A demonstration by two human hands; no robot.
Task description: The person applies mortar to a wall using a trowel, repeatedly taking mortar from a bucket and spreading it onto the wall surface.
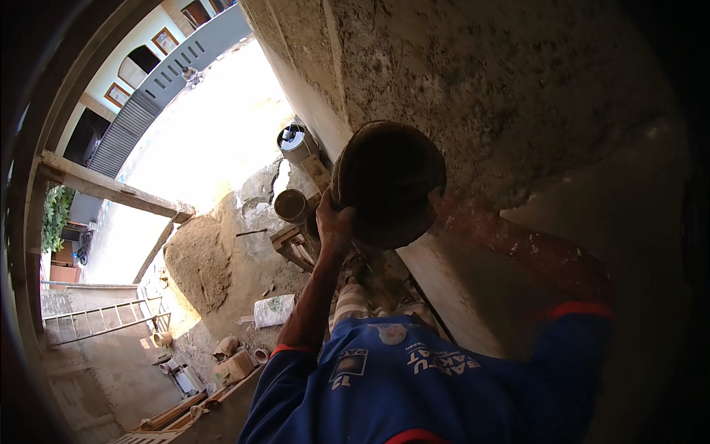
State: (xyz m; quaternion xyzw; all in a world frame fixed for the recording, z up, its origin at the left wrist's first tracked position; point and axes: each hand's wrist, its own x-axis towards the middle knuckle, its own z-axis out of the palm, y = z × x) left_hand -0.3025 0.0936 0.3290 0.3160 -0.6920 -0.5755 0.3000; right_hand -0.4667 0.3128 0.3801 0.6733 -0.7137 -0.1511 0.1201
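Note:
A dark, dirt-crusted bucket is held up in front of me, near the rough wall. My left hand is closed on its left side, the thumb near the edge. On the right side, my right hand grips it too, its fingers partly lost in shadow. The bucket's mouth faces me, and its inside is too dark to tell what it holds. Both of my bare forearms are spattered with pale specks.
Left of me stand a wooden frame, another bucket and a drum of liquid. Further left rises a sand heap. A white sack lies nearby, and a ladder is at the far left. Someone is outside.

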